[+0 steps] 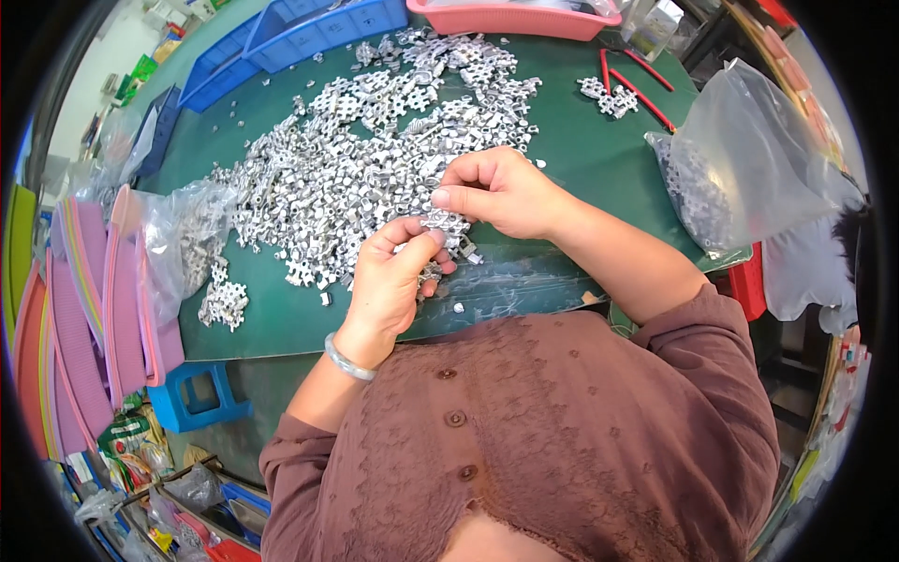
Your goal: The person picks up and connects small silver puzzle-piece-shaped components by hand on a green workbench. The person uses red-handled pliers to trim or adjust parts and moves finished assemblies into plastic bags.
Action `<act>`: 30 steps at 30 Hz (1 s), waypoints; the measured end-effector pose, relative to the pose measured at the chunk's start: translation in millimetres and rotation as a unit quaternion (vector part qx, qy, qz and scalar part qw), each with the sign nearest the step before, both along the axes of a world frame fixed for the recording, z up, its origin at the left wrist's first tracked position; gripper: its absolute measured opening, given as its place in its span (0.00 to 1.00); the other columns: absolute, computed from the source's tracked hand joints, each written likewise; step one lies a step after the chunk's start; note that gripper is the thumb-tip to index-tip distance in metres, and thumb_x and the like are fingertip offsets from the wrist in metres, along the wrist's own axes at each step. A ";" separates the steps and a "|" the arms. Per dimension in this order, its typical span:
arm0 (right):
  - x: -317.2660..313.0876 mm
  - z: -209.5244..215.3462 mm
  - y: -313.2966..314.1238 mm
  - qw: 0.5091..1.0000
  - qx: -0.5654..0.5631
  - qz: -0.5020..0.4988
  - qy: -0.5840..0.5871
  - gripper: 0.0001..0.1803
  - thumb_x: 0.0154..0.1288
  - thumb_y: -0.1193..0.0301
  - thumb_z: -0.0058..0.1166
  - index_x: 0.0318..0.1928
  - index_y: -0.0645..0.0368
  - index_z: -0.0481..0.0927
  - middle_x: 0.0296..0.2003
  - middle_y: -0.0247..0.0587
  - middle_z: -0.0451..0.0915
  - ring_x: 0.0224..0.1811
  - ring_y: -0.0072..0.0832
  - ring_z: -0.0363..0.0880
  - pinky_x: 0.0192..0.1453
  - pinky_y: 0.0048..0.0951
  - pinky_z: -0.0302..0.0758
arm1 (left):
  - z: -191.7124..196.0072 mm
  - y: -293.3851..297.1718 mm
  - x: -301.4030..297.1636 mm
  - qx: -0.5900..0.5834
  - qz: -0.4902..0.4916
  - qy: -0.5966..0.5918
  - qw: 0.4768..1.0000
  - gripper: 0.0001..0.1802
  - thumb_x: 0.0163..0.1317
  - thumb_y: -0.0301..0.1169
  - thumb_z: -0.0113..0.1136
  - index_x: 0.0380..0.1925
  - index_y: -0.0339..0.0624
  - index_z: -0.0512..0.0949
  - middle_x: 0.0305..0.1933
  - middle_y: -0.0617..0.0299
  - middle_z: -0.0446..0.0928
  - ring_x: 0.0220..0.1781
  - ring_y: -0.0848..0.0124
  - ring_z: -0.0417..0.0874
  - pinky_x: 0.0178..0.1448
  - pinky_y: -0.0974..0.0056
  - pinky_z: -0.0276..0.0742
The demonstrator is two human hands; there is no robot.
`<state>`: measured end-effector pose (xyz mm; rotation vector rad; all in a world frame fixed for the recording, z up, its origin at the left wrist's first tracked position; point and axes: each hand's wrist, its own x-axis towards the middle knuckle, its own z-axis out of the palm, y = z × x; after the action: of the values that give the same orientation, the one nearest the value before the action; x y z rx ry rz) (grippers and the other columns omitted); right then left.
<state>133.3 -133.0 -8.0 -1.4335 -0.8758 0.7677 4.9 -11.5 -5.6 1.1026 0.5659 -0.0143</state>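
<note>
My left hand [389, 272] is closed around a cluster of small silver metal castings [446, 223], with more silver bits showing below its fingers. Just beyond it, my right hand [506, 195] pinches thumb against fingers at the cluster's far edge. What lies inside that pinch is too small and covered to make out. Both hands are over the near right side of a wide heap of small silver metal parts [328, 169], some loose and some joined in flat lattice-like pieces. A few single parts lie near my left wrist.
The green tabletop [581, 197] carries blue bins [323, 37] and a pink tray [515, 21] at the back. Red-handled pliers [641, 98] lie back right, near a clear bag of parts [702, 178]. Another bag [192, 234] sits left. A blue stool [198, 395] stands below.
</note>
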 end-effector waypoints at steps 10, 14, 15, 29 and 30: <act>1.4 -1.4 1.3 0.999 -0.003 0.004 0.033 0.10 0.59 0.67 0.52 0.26 0.60 0.75 0.18 0.24 0.70 0.20 0.11 0.63 0.24 0.15 0.62 | 1.0 0.8 -0.4 0.002 -0.017 0.008 1.000 0.04 0.55 0.28 0.55 0.29 0.42 0.72 0.25 0.67 0.73 0.24 0.77 0.76 0.18 0.78 0.61; 3.2 -1.9 1.6 0.999 0.007 0.011 0.049 0.10 0.59 0.67 0.52 0.26 0.60 0.75 0.18 0.24 0.69 0.20 0.11 0.63 0.24 0.15 0.62 | -0.2 0.7 -0.5 -0.003 -0.005 -0.012 1.000 0.04 0.55 0.28 0.55 0.29 0.42 0.72 0.25 0.66 0.73 0.24 0.77 0.76 0.18 0.78 0.61; 3.7 -2.9 1.4 0.998 0.017 0.016 0.060 0.10 0.59 0.67 0.52 0.26 0.59 0.75 0.18 0.24 0.69 0.20 0.11 0.63 0.23 0.15 0.62 | -0.7 0.7 -0.4 -0.005 -0.004 -0.016 1.000 0.03 0.56 0.27 0.54 0.29 0.43 0.72 0.24 0.65 0.73 0.24 0.76 0.76 0.18 0.77 0.61; 1.1 0.3 2.0 0.996 0.061 -0.027 0.057 0.09 0.60 0.69 0.51 0.28 0.61 0.75 0.19 0.24 0.70 0.21 0.11 0.63 0.25 0.16 0.63 | -6.3 3.1 -2.5 -0.063 -0.011 -0.071 0.995 0.06 0.56 0.28 0.56 0.33 0.42 0.72 0.24 0.62 0.73 0.25 0.73 0.76 0.20 0.75 0.63; 2.1 0.6 2.1 0.993 0.066 -0.030 0.088 0.09 0.61 0.68 0.50 0.28 0.61 0.75 0.19 0.25 0.70 0.20 0.12 0.64 0.24 0.16 0.63 | -6.8 2.6 -3.4 -0.083 -0.027 -0.094 0.992 0.07 0.56 0.29 0.56 0.34 0.42 0.72 0.24 0.63 0.73 0.26 0.73 0.76 0.21 0.75 0.64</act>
<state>135.4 -130.9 -7.4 -1.2490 -0.7301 0.7641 1.5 -8.9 -12.4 0.9440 0.3588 -0.0033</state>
